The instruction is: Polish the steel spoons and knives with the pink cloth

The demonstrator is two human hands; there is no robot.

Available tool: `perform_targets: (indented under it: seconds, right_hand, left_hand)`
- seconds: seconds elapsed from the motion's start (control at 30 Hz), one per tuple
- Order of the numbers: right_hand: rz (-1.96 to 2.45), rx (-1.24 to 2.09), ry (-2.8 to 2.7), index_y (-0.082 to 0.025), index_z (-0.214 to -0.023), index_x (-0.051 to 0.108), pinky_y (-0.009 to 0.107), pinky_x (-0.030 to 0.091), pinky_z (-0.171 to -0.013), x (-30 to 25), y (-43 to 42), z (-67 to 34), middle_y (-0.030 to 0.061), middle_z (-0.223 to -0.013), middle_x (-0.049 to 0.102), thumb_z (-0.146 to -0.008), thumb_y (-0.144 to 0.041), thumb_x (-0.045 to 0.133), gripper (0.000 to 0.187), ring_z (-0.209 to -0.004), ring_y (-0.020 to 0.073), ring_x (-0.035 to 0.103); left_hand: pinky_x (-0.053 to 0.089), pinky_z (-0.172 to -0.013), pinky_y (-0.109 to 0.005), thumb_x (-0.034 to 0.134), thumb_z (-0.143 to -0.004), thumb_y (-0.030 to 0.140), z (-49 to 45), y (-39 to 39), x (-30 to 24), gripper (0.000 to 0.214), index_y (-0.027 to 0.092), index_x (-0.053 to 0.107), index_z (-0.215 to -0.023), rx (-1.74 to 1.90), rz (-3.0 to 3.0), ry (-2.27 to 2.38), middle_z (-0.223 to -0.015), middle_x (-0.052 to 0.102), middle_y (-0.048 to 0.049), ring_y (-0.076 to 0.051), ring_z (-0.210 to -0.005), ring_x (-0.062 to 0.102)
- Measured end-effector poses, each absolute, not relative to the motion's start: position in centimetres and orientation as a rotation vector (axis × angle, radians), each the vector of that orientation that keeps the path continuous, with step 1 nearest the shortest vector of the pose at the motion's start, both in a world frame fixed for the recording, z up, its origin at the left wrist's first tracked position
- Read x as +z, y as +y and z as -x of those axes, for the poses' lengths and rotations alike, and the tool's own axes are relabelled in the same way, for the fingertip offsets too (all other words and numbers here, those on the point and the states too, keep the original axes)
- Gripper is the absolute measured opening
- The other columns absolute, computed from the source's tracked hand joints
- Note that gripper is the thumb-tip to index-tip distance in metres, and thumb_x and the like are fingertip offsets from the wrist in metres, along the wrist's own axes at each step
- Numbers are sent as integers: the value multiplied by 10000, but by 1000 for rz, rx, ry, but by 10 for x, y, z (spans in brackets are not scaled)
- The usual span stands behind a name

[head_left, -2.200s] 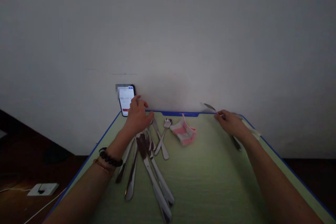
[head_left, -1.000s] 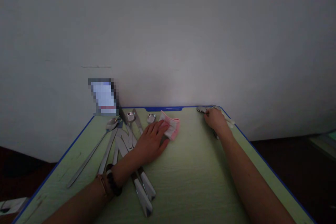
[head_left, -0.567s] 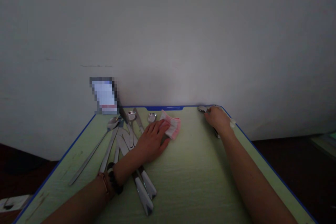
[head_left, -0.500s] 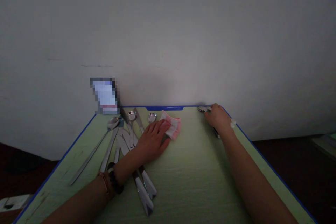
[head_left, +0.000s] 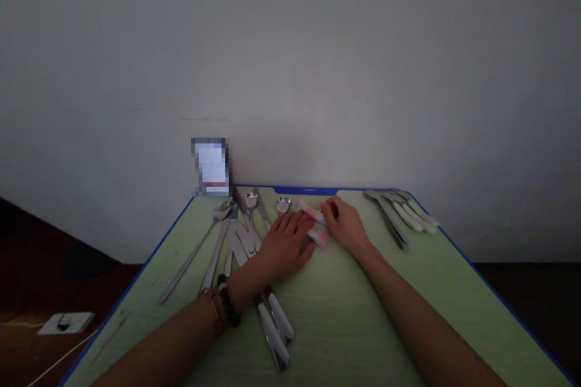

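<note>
A small pink and white cloth (head_left: 316, 227) lies near the far middle of the green table (head_left: 345, 314). My left hand (head_left: 285, 245) rests flat beside it, fingers stretched out and touching its left edge. My right hand (head_left: 345, 225) has come in from the right, fingers curled onto the cloth's right side. A pile of several knives and spoons (head_left: 247, 254) lies under and left of my left wrist. A bead bracelet (head_left: 226, 307) is on that wrist.
Several pieces of cutlery with pale handles (head_left: 402, 211) lie in a row at the far right corner. A phone (head_left: 211, 166) leans on the wall at the far left corner. A socket strip (head_left: 63, 322) with a cable lies on the dark floor at left.
My right hand has left the cutlery at the far right corner and moved left onto the cloth. My left hand has stayed by the cloth. The view has shifted.
</note>
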State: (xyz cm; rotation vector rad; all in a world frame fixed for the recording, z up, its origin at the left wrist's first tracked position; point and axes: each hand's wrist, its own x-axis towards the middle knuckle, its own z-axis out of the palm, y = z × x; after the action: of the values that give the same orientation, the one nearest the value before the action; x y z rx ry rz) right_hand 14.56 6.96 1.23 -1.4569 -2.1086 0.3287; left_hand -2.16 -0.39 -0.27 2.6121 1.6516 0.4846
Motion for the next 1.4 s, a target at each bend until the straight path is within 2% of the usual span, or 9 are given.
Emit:
perform_targets:
  seconds: [0.2,0.47,0.6,0.67,0.73,0.87,1.1,1.23,1.4]
  right_hand:
    - [1609,274,-2170,-183,-787,592,247,354,-593,2,75,-146,66,-694,656,-929,-411,261,426,-612,164,587]
    - [1703,139,-2289,-188,-854,645,265,354,-604,6,74,-144,102,-796,712,-950,-417,164,541,-731,204,647]
    - [1698,165,-2292,-191,-815,647,270,347,-602,5,77,-146,98,-795,712,-947,-430,181,540,-734,210,649]
    - [1684,199,-2287,-194,-798,643,267,344,-598,6,77,-147,89,-784,707,-944,-434,193,530,-726,207,646]
    - [1667,221,-2283,-196,-791,638,263,343,-597,6,77,-147,81,-770,702,-943,-430,200,519,-714,201,640]
    - [1672,211,-2273,-199,-784,637,262,328,-582,6,76,-147,76,-747,696,-937,-423,228,491,-690,197,631]
    - [1683,172,-2294,-201,-797,644,262,322,-580,6,76,-146,77,-749,701,-934,-403,240,473,-705,201,635]
    - [1673,177,-2297,-197,-808,646,263,334,-591,5,77,-146,79,-754,699,-932,-401,234,476,-703,201,634]
    - [1667,183,-2290,-196,-803,644,263,330,-581,4,77,-146,79,-741,695,-924,-408,236,476,-687,199,627]
  left_hand:
    - [300,-1071,-462,424,-893,392,24,-5,-2,487,177,403,-1330,495,-2592,1654,-1417,404,-133,-271,-1310,345]
    - [295,-1080,-464,455,-881,388,32,-3,5,525,183,368,-1357,411,-2555,1592,-1443,375,-139,-269,-1336,324]
    - [349,-1054,-389,502,-852,412,57,3,36,593,159,353,-1368,160,-2504,1474,-1451,364,-151,-257,-1321,365]
    - [326,-1067,-356,470,-872,384,76,7,57,524,167,398,-1343,100,-2467,1586,-1430,407,-122,-232,-1322,362]
    - [366,-1022,-313,435,-882,398,99,12,75,470,212,443,-1314,-117,-2271,1860,-1362,498,-80,-205,-1238,466]
    - [486,-781,-414,473,-824,380,149,18,90,373,89,671,-948,-339,-1965,2171,-1027,669,-219,-332,-940,637]
    - [513,-697,-333,622,-694,384,183,21,81,262,130,682,-714,-456,-1681,2181,-871,713,-158,-280,-814,667]
    - [529,-606,-294,615,-659,272,181,23,68,169,143,624,-551,-469,-1549,2095,-772,715,-133,-238,-700,673]
    - [532,-571,-283,584,-616,189,185,25,56,189,157,550,-433,-447,-1478,2009,-659,689,-105,-212,-624,655]
